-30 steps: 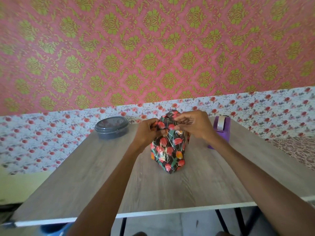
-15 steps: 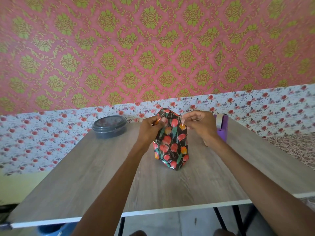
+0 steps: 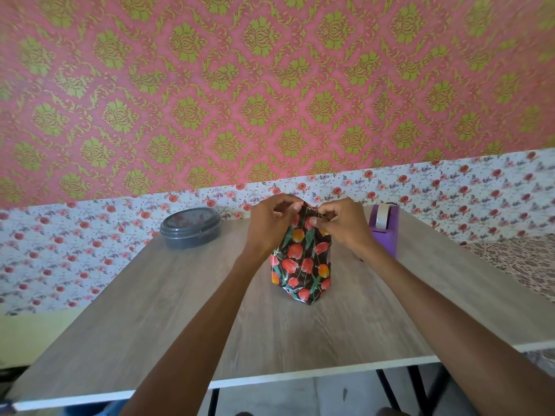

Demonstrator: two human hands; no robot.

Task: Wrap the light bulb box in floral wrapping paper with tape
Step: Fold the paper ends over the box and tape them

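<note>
Well, the box (image 3: 301, 259) stands upright near the middle of the table (image 3: 180, 310), one corner turned toward the person. It is covered all round by the paper (image 3: 303, 274), which is black with red and orange tulips and green leaves, so none of the carton itself shows. At the bottom the paper comes to a folded point resting on the wood.

Both hands are up at the top of the parcel. The left hand (image 3: 270, 226) has its fingers curled over the upper left edge and grips the paper there. The right hand (image 3: 342, 223) pinches the upper right edge between thumb and forefinger, the other fingers tucked in. The two hands nearly meet over the top. I cannot tell whether any tape lies under the fingers.

Left of the box, toward the far corner of the table and well apart from it, sits a dark grey round tub (image 3: 190, 226) with its lid on. Glare on the lid hides whatever is inside.

Right of the box, just behind the right wrist, stands a purple dispenser (image 3: 386, 238) with a roll (image 3: 382, 216) seated in its top slot.

Behind the table the wall (image 3: 270, 100) is pink with green patterns, with a white flowered band lower down.
</note>
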